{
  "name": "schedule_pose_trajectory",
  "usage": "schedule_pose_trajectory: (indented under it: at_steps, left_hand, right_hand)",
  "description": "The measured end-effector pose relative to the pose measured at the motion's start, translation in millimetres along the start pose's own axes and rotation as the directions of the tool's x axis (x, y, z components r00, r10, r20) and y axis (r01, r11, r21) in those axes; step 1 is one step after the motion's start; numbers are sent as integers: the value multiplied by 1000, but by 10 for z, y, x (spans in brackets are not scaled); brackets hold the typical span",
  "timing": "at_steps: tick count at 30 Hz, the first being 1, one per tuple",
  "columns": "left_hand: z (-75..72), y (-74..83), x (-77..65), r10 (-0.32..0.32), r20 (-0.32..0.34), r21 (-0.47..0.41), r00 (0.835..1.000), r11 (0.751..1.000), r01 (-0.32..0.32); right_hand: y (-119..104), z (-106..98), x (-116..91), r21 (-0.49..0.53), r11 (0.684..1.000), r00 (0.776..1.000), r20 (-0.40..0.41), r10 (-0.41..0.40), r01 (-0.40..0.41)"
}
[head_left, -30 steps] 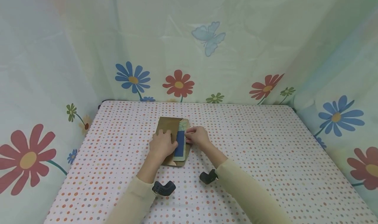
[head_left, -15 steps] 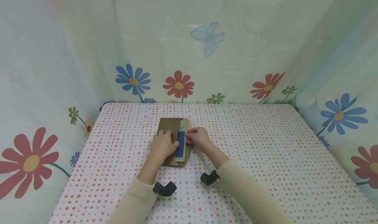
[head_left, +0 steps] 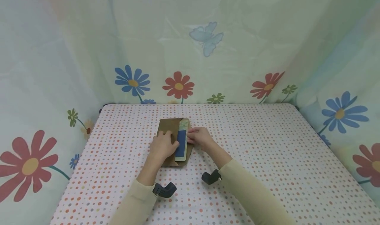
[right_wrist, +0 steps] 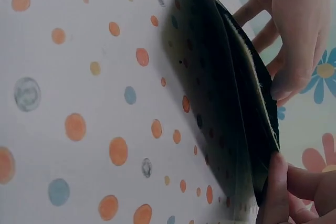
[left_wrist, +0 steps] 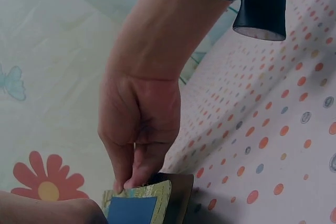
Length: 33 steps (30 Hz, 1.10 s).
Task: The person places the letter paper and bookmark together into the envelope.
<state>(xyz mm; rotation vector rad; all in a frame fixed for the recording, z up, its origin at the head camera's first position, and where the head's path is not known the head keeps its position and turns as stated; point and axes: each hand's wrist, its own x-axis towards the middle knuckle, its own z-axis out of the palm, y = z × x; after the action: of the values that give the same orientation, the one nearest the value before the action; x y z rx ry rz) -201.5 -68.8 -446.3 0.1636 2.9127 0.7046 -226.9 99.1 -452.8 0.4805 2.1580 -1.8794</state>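
A brown paper envelope [head_left: 168,124] lies on the table, and a flat green-patterned booklet [head_left: 182,145] with a blue panel pokes out of its right side. My left hand [head_left: 161,147] rests on the envelope with fingers spread, its thumb over the blue panel. At the booklet's right edge, my right hand [head_left: 199,136] pinches with thumb and fingers, which the left wrist view shows along the booklet [left_wrist: 134,208] edge. In the right wrist view the layered edge is dark and tilted off the cloth. How far the booklet reaches inside is hidden.
A white dotted cloth [head_left: 252,145] covers the table. Curtains [head_left: 237,37] printed with flowers and a butterfly hang behind it and at both sides. A black camera mount [head_left: 164,189] sits on the left wrist, another black mount [head_left: 211,177] on the right.
The view shifts slightly. Both hands keep the same hold, and the booklet stays at about the same place in the envelope.
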Motion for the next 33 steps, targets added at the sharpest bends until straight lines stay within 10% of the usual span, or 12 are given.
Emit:
schedule_pose_trajectory:
  at_steps: [9,20,33]
  left_hand:
    - [-15,-10,-12,4,-2,-3,1000,1000,-4]
    - [7,3,1,1,3,11,1000,1000,-1]
    - [-5,-2,-8,12,-5,9,1000,1000,-12]
  right_hand:
    - [-38,106,27,-179,982,996,-56,-68,57]
    - [-69,22,89,-12,998,998,-9,60,-60]
    - [-25,218,67,-101,995,998,-60,-29,23]
